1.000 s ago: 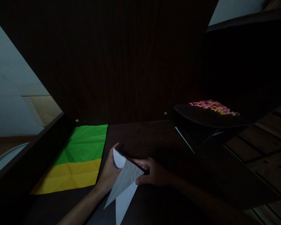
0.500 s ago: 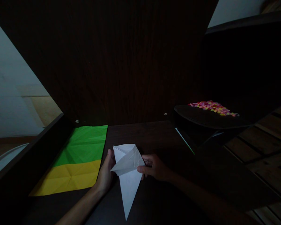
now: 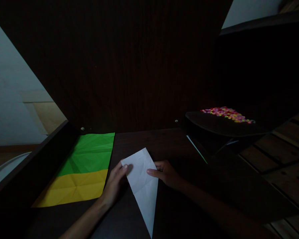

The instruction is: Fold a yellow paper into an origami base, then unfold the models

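Observation:
A white sheet of paper [image 3: 144,186], folded into a long kite shape, lies flat on the dark wooden desk [image 3: 164,142] with its point toward me. My left hand [image 3: 114,186] presses its fingertips on the paper's upper left corner. On the paper's right edge, my right hand [image 3: 165,172] rests with its fingers laid on the sheet. Both hands hold the paper down against the desk.
A creased green paper [image 3: 89,152] lies on a yellow paper [image 3: 74,187] at the left of the desk. A dark tray with several small colourful pieces [image 3: 226,113] stands at the right. A dark wooden back panel [image 3: 129,66] rises behind the desk.
The folded white paper was lifted and turned between both hands; now it has been flipped over and laid flat on the desk, with both hands pressing on it.

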A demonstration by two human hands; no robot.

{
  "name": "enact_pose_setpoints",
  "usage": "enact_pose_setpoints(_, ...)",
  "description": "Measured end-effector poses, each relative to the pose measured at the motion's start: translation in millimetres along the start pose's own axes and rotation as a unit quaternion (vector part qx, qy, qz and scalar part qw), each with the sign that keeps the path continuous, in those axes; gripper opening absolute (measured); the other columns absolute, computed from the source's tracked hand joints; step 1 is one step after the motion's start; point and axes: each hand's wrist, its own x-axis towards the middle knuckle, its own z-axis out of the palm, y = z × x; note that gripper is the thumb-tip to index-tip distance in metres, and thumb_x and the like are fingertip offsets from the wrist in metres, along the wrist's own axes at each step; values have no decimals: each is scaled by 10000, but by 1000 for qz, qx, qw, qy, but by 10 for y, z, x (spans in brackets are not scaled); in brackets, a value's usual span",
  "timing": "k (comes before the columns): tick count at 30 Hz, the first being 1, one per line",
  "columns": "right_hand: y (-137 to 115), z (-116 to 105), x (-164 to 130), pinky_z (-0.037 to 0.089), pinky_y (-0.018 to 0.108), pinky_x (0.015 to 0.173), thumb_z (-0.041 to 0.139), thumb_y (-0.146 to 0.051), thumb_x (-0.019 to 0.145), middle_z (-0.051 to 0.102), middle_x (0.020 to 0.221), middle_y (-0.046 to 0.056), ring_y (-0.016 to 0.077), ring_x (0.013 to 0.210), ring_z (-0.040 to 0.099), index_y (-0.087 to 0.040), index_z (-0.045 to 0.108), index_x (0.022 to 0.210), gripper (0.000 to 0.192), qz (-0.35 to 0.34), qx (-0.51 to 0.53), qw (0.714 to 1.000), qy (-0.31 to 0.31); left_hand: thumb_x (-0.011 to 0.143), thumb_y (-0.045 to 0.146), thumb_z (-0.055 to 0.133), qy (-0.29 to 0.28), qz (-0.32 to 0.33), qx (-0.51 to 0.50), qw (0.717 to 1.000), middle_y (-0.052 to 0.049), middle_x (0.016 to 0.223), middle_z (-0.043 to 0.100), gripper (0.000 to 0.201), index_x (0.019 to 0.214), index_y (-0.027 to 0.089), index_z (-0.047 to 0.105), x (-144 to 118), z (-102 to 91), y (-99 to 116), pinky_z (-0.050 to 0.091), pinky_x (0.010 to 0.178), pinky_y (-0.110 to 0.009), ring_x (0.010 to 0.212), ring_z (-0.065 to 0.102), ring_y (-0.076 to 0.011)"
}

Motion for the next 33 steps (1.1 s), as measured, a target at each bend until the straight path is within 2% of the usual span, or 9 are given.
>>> enact_pose_setpoints(2, 5, -5, 2, 518, 347, 685, 732, -429, 739, 760, 872, 94, 248, 757, 712, -122, 741, 869, 333, 2, 4, 1000, -2, 732, 403, 771, 14, 17, 51, 998, -50, 940, 743, 354, 992, 180, 680, 4, 22, 13, 518, 797, -318, 901, 672, -239)
enact_pose_setpoints(4, 9, -8, 5, 525, 356, 702, 737, -424, 737, 761, 877, 92, 252, 768, 715, -123, 742, 881, 334, 2, 6, 1000, -2, 706, 365, 798, 24, 24, 84, 996, -46, 913, 745, 338, 957, 170, 683, 16, 41, 25, 522, 752, -293, 850, 675, -221)
enact_pose_setpoints(10, -33, -8, -3, 532, 367, 710, 728, -428, 734, 760, 866, 92, 261, 784, 716, -123, 740, 853, 327, 9, -15, 1000, -3, 699, 449, 777, 50, 13, 108, 993, -67, 832, 756, 366, 891, 143, 720, 46, 57, 60, 531, 671, -295, 755, 682, -227)
enact_pose_setpoints(18, -30, -19, 4, 518, 349, 678, 721, -432, 731, 764, 838, 80, 247, 747, 716, -135, 738, 828, 313, 15, -15, 1000, -6, 705, 504, 748, 49, -7, 104, 993, -68, 752, 756, 393, 847, 137, 749, 34, 65, 108, 523, 667, -313, 703, 680, -236)
enact_pose_setpoints(25, -41, -25, 14, 503, 332, 648, 711, -465, 731, 754, 785, 71, 231, 701, 701, -132, 738, 778, 338, 19, -13, 1000, -7, 731, 502, 728, -7, -19, 115, 993, -54, 706, 738, 357, 715, 145, 724, 42, 42, 101, 491, 640, -291, 648, 648, -205)
enact_pose_setpoints(33, -37, -20, 24, 443, 275, 548, 708, -474, 707, 711, 663, 37, 177, 575, 629, -148, 711, 664, 330, 23, -15, 1000, 16, 770, 517, 680, -90, -39, 150, 984, -39, 683, 707, 379, 692, 146, 705, 20, 63, 81, 448, 628, -273, 632, 608, -190)
